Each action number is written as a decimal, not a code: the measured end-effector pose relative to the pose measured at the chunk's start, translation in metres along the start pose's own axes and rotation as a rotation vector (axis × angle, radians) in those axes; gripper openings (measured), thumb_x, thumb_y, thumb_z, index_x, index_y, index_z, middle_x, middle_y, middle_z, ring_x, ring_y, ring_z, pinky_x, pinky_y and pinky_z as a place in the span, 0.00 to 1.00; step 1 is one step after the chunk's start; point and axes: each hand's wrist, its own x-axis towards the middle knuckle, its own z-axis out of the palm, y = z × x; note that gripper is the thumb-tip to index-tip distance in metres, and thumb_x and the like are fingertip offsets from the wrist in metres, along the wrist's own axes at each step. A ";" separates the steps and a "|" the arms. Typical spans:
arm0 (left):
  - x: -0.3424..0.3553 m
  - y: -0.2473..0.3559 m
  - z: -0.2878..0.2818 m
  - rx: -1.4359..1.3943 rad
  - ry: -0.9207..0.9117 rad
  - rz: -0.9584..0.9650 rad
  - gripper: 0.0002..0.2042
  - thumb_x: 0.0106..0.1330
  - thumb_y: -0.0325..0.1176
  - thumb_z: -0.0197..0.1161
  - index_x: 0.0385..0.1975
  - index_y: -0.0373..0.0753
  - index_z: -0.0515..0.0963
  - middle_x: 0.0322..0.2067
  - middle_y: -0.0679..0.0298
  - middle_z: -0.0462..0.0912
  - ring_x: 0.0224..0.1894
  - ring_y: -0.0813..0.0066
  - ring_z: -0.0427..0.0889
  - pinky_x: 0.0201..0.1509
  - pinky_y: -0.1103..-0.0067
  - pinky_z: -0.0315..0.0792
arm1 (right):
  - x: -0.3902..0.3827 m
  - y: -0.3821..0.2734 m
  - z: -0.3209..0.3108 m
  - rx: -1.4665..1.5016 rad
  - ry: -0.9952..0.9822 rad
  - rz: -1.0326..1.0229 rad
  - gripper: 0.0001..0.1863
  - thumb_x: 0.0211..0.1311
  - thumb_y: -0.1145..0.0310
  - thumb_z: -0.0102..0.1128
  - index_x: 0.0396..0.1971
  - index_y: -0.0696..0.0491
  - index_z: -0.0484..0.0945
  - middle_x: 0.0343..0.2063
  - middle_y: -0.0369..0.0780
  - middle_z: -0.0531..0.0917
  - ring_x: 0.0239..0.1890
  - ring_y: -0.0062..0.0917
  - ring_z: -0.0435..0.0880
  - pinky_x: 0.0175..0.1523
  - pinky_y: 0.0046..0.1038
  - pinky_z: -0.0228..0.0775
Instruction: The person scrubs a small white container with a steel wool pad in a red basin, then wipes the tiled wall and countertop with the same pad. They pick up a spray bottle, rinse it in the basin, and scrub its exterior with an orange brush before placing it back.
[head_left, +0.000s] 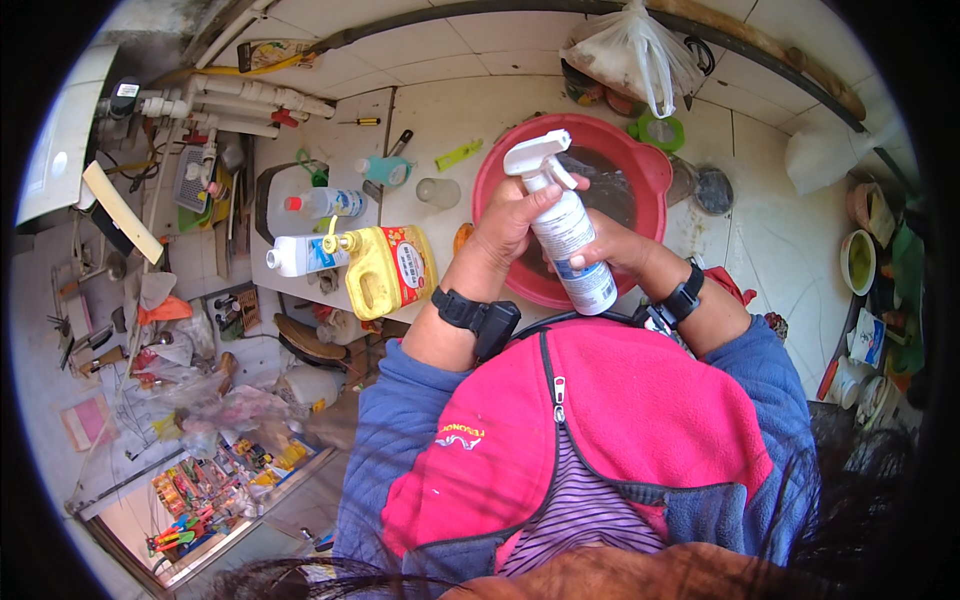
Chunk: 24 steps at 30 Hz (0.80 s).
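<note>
A white trigger spray bottle (pixel 566 240) is held tilted over the near side of a red basin (pixel 654 180). My left hand (pixel 507 215) is closed around its neck, just under the trigger head. Lower down, my right hand (pixel 612 243) wraps the labelled body from the right. The basin holds dark water, with something pale and filmy in it; my hands and the bottle hide part of it. To the left of my left forearm stands a yellow jug (pixel 368 280) with a pump top.
Left of the basin are a white bottle (pixel 300 256), a red-capped clear bottle (pixel 330 203), a teal bottle (pixel 388 170) and a glass (pixel 438 193). A white plastic bag (pixel 630 58) hangs behind. Right of the basin sits a jar (pixel 713 190); pipes (pixel 240 100) line the back left.
</note>
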 end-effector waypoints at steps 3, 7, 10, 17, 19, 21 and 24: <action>0.002 0.003 0.002 -0.032 -0.028 0.108 0.27 0.64 0.43 0.66 0.59 0.36 0.69 0.53 0.55 0.78 0.53 0.67 0.78 0.58 0.72 0.72 | -0.004 -0.001 -0.003 0.066 0.015 0.010 0.38 0.39 0.57 0.76 0.52 0.58 0.72 0.39 0.42 0.81 0.40 0.28 0.83 0.48 0.31 0.78; 0.002 0.009 -0.001 -0.057 0.153 0.185 0.26 0.67 0.41 0.63 0.61 0.35 0.68 0.55 0.56 0.77 0.55 0.66 0.77 0.62 0.69 0.69 | -0.008 -0.001 -0.007 0.116 0.020 0.043 0.38 0.39 0.56 0.76 0.51 0.59 0.72 0.38 0.43 0.82 0.39 0.29 0.84 0.47 0.31 0.79; 0.004 0.014 -0.008 -0.075 0.109 0.212 0.19 0.69 0.36 0.61 0.56 0.35 0.72 0.51 0.58 0.79 0.54 0.67 0.77 0.62 0.68 0.70 | -0.009 -0.002 -0.007 0.161 -0.090 0.079 0.40 0.36 0.55 0.76 0.51 0.59 0.72 0.37 0.44 0.82 0.38 0.30 0.85 0.48 0.31 0.79; 0.005 0.004 -0.012 -0.301 -0.046 0.183 0.16 0.68 0.36 0.63 0.53 0.38 0.76 0.49 0.59 0.82 0.52 0.67 0.79 0.59 0.69 0.72 | -0.012 -0.001 -0.003 0.278 -0.164 0.112 0.41 0.33 0.55 0.76 0.50 0.61 0.72 0.37 0.47 0.82 0.38 0.32 0.85 0.47 0.32 0.80; 0.006 0.000 -0.010 -0.365 -0.105 0.184 0.17 0.68 0.39 0.64 0.52 0.39 0.77 0.48 0.59 0.83 0.50 0.67 0.81 0.59 0.70 0.73 | -0.013 0.001 -0.002 0.334 -0.225 0.126 0.41 0.33 0.55 0.76 0.50 0.61 0.72 0.37 0.47 0.82 0.38 0.33 0.86 0.46 0.31 0.80; 0.007 0.000 -0.009 -0.324 -0.047 0.182 0.19 0.68 0.40 0.63 0.55 0.39 0.75 0.49 0.59 0.82 0.51 0.67 0.80 0.59 0.70 0.73 | -0.013 0.001 -0.002 0.330 -0.183 0.118 0.42 0.33 0.54 0.75 0.50 0.61 0.71 0.37 0.47 0.83 0.39 0.33 0.86 0.46 0.31 0.80; 0.006 0.004 -0.008 -0.189 0.044 0.190 0.25 0.68 0.41 0.63 0.61 0.39 0.69 0.55 0.58 0.77 0.55 0.66 0.77 0.59 0.70 0.72 | -0.011 -0.002 -0.004 0.254 -0.083 0.089 0.41 0.35 0.54 0.75 0.51 0.60 0.71 0.37 0.46 0.82 0.38 0.32 0.85 0.46 0.31 0.80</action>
